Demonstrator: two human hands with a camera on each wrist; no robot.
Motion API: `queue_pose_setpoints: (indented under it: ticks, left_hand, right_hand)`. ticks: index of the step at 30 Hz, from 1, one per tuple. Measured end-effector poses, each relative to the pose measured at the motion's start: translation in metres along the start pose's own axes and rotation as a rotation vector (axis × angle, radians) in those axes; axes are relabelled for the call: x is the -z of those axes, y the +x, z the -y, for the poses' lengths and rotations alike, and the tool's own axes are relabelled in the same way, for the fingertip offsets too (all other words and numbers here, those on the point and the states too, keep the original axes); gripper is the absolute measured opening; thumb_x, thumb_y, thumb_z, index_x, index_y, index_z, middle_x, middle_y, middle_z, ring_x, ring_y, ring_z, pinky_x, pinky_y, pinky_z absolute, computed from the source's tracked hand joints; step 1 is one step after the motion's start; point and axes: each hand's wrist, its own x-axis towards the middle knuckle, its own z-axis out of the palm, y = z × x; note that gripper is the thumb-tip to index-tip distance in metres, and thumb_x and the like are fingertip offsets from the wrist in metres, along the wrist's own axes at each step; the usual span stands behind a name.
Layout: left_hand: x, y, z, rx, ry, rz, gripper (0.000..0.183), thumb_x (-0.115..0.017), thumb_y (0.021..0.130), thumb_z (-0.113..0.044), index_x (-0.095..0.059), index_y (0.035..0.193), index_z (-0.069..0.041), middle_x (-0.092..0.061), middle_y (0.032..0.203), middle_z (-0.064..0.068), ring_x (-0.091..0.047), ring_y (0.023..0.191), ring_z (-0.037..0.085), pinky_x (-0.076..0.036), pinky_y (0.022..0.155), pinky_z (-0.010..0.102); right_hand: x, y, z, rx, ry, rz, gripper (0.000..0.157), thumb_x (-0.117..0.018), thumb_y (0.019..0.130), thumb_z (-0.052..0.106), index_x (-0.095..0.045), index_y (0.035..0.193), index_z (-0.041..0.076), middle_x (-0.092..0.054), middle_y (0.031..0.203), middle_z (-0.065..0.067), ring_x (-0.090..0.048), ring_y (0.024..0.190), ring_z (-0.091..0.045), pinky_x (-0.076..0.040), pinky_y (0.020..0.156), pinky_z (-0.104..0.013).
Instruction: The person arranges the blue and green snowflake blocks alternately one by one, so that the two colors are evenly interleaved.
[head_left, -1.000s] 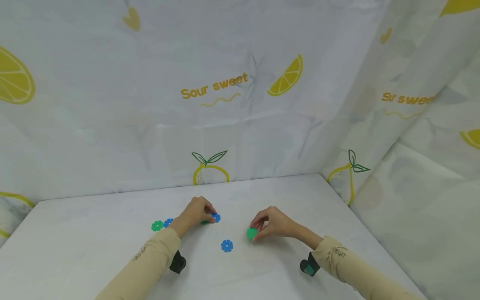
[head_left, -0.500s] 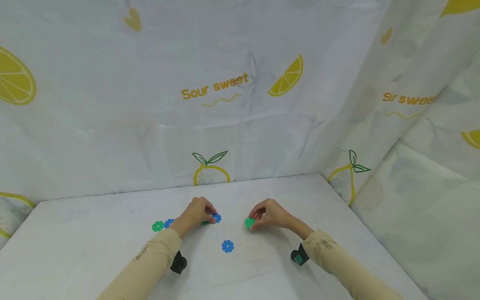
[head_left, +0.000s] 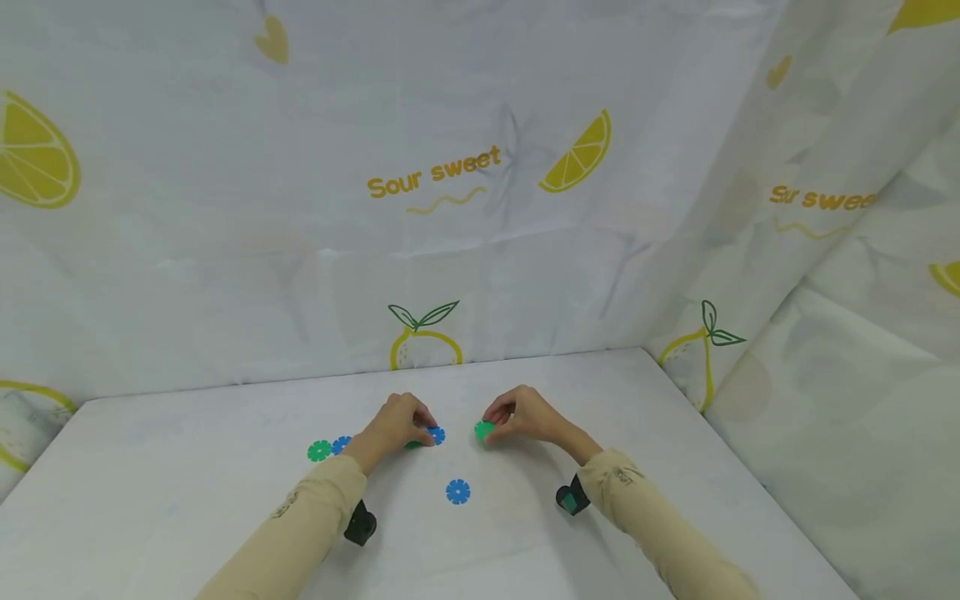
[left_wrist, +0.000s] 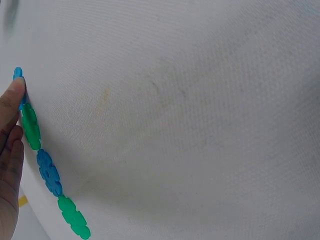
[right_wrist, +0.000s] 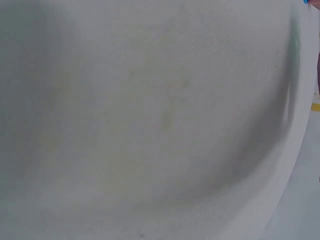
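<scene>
My left hand (head_left: 393,421) pinches a blue notched snowflake disc (head_left: 438,436), thumb to the front. This disc ends a chain in the left wrist view: a green disc (left_wrist: 31,126), another blue one (left_wrist: 49,172) and a last green one (left_wrist: 74,217) follow it, edge to edge. Part of the chain is hidden behind the left hand in the head view. Between thumb and fingers, my right hand (head_left: 527,414) holds a separate green snowflake disc (head_left: 483,431), a short gap to the right of the chain's blue end. The right wrist view shows mostly tabletop.
A loose blue disc (head_left: 458,492) lies flat on the white table (head_left: 480,550), nearer to me than both hands. Dark wrist cameras (head_left: 361,525) hang under the sleeves. A white curtain (head_left: 300,208) printed with lemons rises behind the table and along its right side.
My right hand has moved away from me and leftward with the green disc, closing in on the chain's blue end. The left hand keeps its hold and place.
</scene>
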Motion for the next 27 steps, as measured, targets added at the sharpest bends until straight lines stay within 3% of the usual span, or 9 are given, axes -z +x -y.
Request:
queue_pose_setpoints:
  ticks: [13,27]
  left_hand:
    - [0.001,-0.001,-0.002,0.003,-0.001,0.007,0.014,-0.082,0.073,-0.006,-0.076,0.087,-0.007,-0.067,0.082,-0.001,-0.053,0.077,0.013,-0.049,0.077,0.032]
    - [0.002,-0.001,-0.003,0.027,0.006,0.024,0.014,-0.081,0.075,-0.007,-0.077,0.089,-0.008,-0.067,0.085,-0.001,-0.052,0.080,0.014,-0.049,0.081,0.034]
  right_hand:
    - [-0.014,0.018,0.013,-0.132,0.042,0.034,0.023,-0.082,0.074,0.007,-0.073,0.094,0.000,-0.070,0.085,-0.004,-0.061,0.074,-0.008,-0.052,0.071,-0.019]
    - [-0.027,0.027,0.024,-0.165,-0.013,0.023,0.020,-0.083,0.073,0.010,-0.074,0.089,0.003,-0.068,0.076,0.000,-0.057,0.067,-0.005,-0.050,0.065,-0.017]
